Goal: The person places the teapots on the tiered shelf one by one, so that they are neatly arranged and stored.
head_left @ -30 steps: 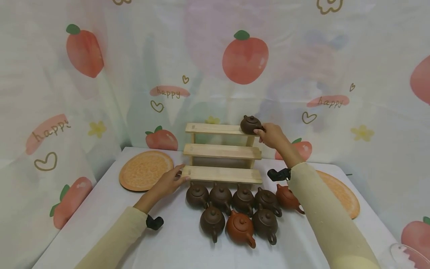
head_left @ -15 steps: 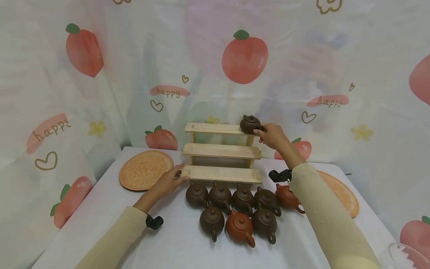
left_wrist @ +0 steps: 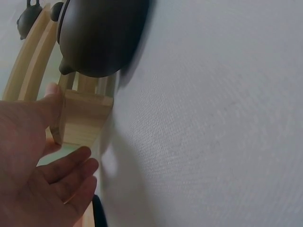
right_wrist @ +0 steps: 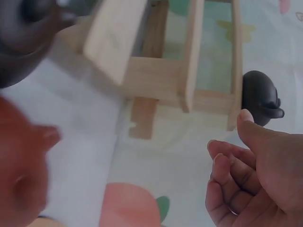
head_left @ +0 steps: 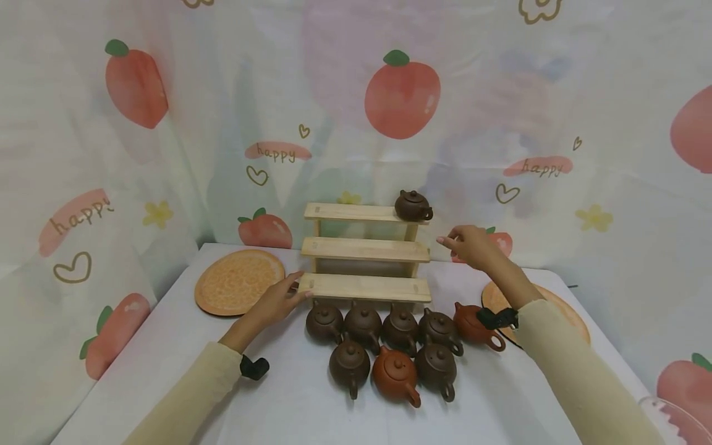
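**A:** What surrounds the three-tier pale wooden step rack (head_left: 364,250) on the white-clothed table (head_left: 300,408)?

**B:** A cluster of eight small clay teapots sits just in front of its lowest step: six dark brown, two reddish. A reddish-brown teapot (head_left: 393,376) lies in the near row between two dark ones; the other reddish teapot (head_left: 471,325) stands at the right end of the far row. A round orange placemat (head_left: 239,281) lies left of the rack, and a second orange placemat (head_left: 562,315) lies right, partly hidden by the right forearm. A curtain printed with peaches and the word "happy" hangs behind.

**A:** And the lone pot?

**B:** One small dark brown clay teapot (head_left: 413,206) stands upright on the right end of the top step, its handle pointing right, with nothing touching it.

**A:** How is the right hand (head_left: 471,245) placed?

**B:** It hovers in the air below and to the right of that teapot, near it but apart, the arm raised over the cluster. It is empty; the right wrist view shows the fingers (right_wrist: 227,165) loosely curled and the thumb extended.

**A:** The left hand (head_left: 278,301)?

**B:** It rests at the left end of the lowest step, fingers relaxed and spread, the thumb (left_wrist: 53,101) touching the wooden end while the nearest dark teapot (left_wrist: 102,35) sits just beside it.
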The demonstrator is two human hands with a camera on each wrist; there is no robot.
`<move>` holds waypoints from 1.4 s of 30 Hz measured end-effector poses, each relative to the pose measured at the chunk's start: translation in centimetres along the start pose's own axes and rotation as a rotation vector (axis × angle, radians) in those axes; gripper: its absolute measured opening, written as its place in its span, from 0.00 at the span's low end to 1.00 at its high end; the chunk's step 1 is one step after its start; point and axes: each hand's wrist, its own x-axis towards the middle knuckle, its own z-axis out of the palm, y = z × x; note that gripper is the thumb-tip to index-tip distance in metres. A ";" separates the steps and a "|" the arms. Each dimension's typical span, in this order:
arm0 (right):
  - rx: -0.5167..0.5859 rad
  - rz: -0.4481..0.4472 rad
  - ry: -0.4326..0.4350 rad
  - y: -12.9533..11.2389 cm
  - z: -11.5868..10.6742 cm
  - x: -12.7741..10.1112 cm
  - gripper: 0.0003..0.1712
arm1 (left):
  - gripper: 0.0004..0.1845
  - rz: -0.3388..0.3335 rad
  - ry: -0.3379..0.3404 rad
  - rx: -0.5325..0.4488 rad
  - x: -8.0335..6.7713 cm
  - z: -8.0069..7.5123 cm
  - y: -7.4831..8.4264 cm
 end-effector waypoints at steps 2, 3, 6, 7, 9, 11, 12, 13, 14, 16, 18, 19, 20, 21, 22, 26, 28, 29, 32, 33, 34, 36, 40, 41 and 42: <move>0.009 -0.017 0.003 1.0 0.4 -1.0 0.24 | 0.37 0.004 0.001 -0.002 0.0 0.1 0.0; 0.013 -0.031 0.007 1.4 0.7 -1.5 0.22 | 0.37 0.007 0.001 -0.005 0.0 0.1 0.0; 0.022 -0.062 0.017 2.5 1.5 -3.2 0.19 | 0.37 0.019 0.000 -0.003 0.0 0.2 0.1; 0.024 -0.073 0.023 2.8 1.8 -3.7 0.19 | 0.37 0.019 0.000 -0.003 -0.1 0.1 0.1; 0.009 -0.059 0.017 3.3 2.3 -4.9 0.20 | 0.38 0.017 0.002 -0.005 -0.2 0.0 0.1; -0.025 -0.023 0.003 3.7 2.8 -6.2 0.24 | 0.38 0.006 0.000 -0.012 -0.2 -0.1 0.2; -0.039 0.001 -0.009 3.9 3.0 -6.9 0.26 | 0.38 0.005 -0.002 -0.011 -0.3 -0.2 0.2; -0.059 0.024 -0.023 4.1 3.1 -7.5 0.28 | 0.38 0.003 -0.004 -0.012 -0.2 -0.2 0.2; -0.082 0.052 -0.039 4.2 3.3 -8.1 0.30 | 0.39 0.001 -0.007 -0.011 -0.2 -0.2 0.2; -0.111 0.073 -0.038 4.5 3.8 -9.4 0.32 | 0.39 -0.005 -0.011 -0.010 -0.1 -0.1 0.2; -0.124 0.089 -0.032 4.8 4.3 -10.5 0.32 | 0.39 -0.006 -0.013 -0.005 0.0 0.0 0.2; -0.129 0.095 -0.031 4.9 4.5 -11.1 0.32 | 0.39 -0.007 -0.014 -0.006 0.0 0.0 0.2; -0.131 0.104 -0.035 5.0 4.8 -11.6 0.33 | 0.39 -0.007 -0.015 -0.004 0.0 0.0 0.2; -0.132 0.116 -0.041 5.0 5.0 -12.1 0.34 | 0.39 -0.006 -0.015 -0.003 0.0 0.0 0.2; -0.134 0.139 -0.060 5.1 5.1 -12.4 0.36 | 0.39 -0.006 -0.015 -0.003 0.0 0.0 0.1; -0.146 0.192 -0.108 5.3 5.5 -13.6 0.42 | 0.39 -0.001 -0.011 -0.001 0.0 0.0 0.0; -0.153 0.192 -0.104 5.5 5.6 -14.0 0.41 | 0.39 0.003 -0.011 -0.003 0.0 0.0 -0.1; -0.153 0.186 -0.100 5.6 5.8 -14.2 0.40 | 0.39 0.005 -0.013 -0.002 0.0 0.0 -0.1; -0.156 0.186 -0.118 6.0 6.3 -14.7 0.36 | 0.39 0.008 -0.019 -0.003 0.0 0.0 -0.1; -0.158 0.181 -0.126 6.2 6.6 -14.8 0.36 | 0.39 0.005 -0.018 -0.002 0.0 0.0 -0.1; -0.162 0.179 -0.134 6.4 6.8 -14.9 0.37 | 0.39 0.003 -0.016 -0.001 0.0 0.0 -0.1; -0.164 0.173 -0.139 6.7 7.3 -15.1 0.41 | 0.39 -0.003 -0.012 -0.001 -0.1 0.0 0.0; -0.157 0.129 -0.087 7.4 8.1 -15.4 0.48 | 0.39 -0.010 -0.008 -0.007 -0.2 -0.1 0.1; -0.150 0.114 -0.069 7.7 8.2 -15.5 0.47 | 0.39 -0.011 -0.010 -0.008 -0.2 -0.1 0.2; -0.142 0.099 -0.052 8.0 8.4 -15.5 0.46 | 0.39 -0.011 -0.012 -0.008 -0.3 -0.1 0.2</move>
